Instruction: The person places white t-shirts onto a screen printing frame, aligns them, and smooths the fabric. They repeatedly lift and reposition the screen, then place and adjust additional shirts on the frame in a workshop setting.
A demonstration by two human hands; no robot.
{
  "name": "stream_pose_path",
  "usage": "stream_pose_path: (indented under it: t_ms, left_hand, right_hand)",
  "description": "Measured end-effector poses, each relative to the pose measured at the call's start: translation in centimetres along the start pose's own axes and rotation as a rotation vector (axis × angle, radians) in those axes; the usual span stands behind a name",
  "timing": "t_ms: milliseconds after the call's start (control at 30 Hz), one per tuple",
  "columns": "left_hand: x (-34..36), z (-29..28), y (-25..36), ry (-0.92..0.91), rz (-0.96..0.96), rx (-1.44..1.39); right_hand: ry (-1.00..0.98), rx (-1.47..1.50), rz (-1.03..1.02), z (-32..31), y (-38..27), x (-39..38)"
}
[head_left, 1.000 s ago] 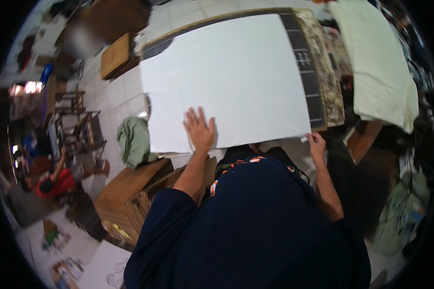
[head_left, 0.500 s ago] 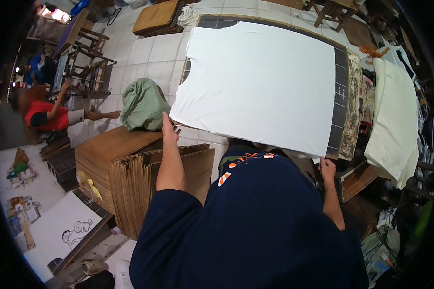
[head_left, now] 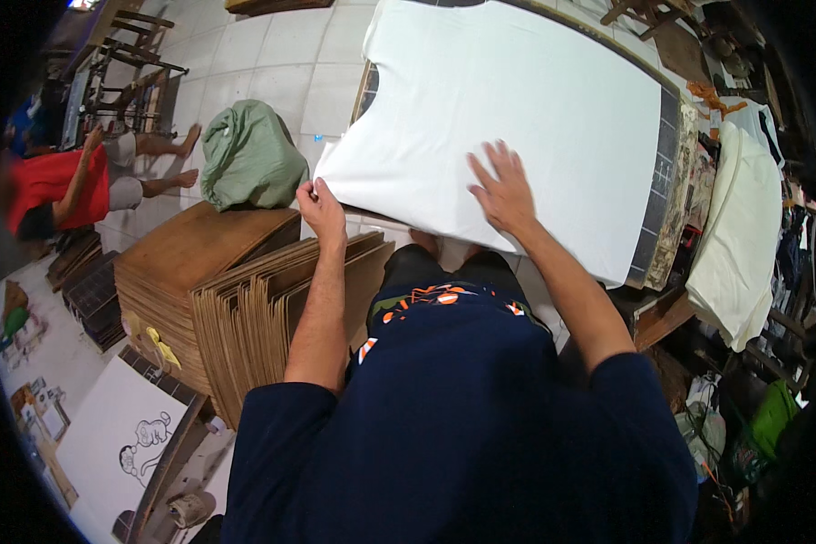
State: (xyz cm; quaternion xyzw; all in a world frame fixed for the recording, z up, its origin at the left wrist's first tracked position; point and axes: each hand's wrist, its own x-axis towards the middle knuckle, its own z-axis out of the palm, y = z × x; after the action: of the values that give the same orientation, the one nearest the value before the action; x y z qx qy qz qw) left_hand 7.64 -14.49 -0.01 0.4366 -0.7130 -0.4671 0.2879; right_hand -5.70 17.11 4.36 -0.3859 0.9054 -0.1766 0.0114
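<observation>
A white cut fabric panel, curved at the neck and armhole, lies over a dark board with marked lines. Its near left corner is pinched in my left hand, which pulls that corner taut past the board's edge. My right hand rests on or just above the cloth near its front edge, fingers spread and slightly blurred. Faint wrinkles run from the held corner across the fabric.
Left of me stand stacked brown boards and a green cloth bundle. A board with a printed drawing lies lower left. Folded cream fabric hangs at right. Another person in a red top sits at far left.
My right hand has left the panel's near right corner and moved left onto the cloth, opening. My left hand has closed on the left corner. The view has shifted.
</observation>
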Motion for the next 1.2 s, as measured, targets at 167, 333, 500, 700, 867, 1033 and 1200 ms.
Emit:
stream_pose_path:
  t_ms: [167,333,500,700,867,1033,1200]
  left_hand:
    - [0.1,-0.2,-0.3,-0.027,-0.239,-0.065]
    - [0.4,-1.2,0.5,-0.142,-0.403,-0.068]
    - [0.1,-1.6,1.6,-0.196,-0.426,-0.178]
    - [0.1,-2.8,-0.6,-0.224,-0.475,-0.296]
    - [0.5,-4.6,-3.5,-0.022,-0.335,-0.098]
    - [-3.7,-12.5,-8.3,-0.153,-0.415,-0.037]
    - [-16.2,-19.3,-12.1,-0.229,-0.515,0.261]
  right_hand:
    - [-0.159,-0.075,-0.048,3.8,-7.4,3.4]
    - [-0.277,0.146,-0.331,5.7,-13.9,2.5]
    - [-0.090,0.117,0.058,6.2,-13.2,5.5]
    - [-0.149,-0.003,-0.137,8.5,-15.9,8.7]
    - [-0.285,0.337,-0.464,9.7,-18.5,10.6]
    - [0.135,0.087,0.073,7.3,-10.9,15.2]
    - [0.016,-0.223,0.200,7.1,-5.3,20.1]
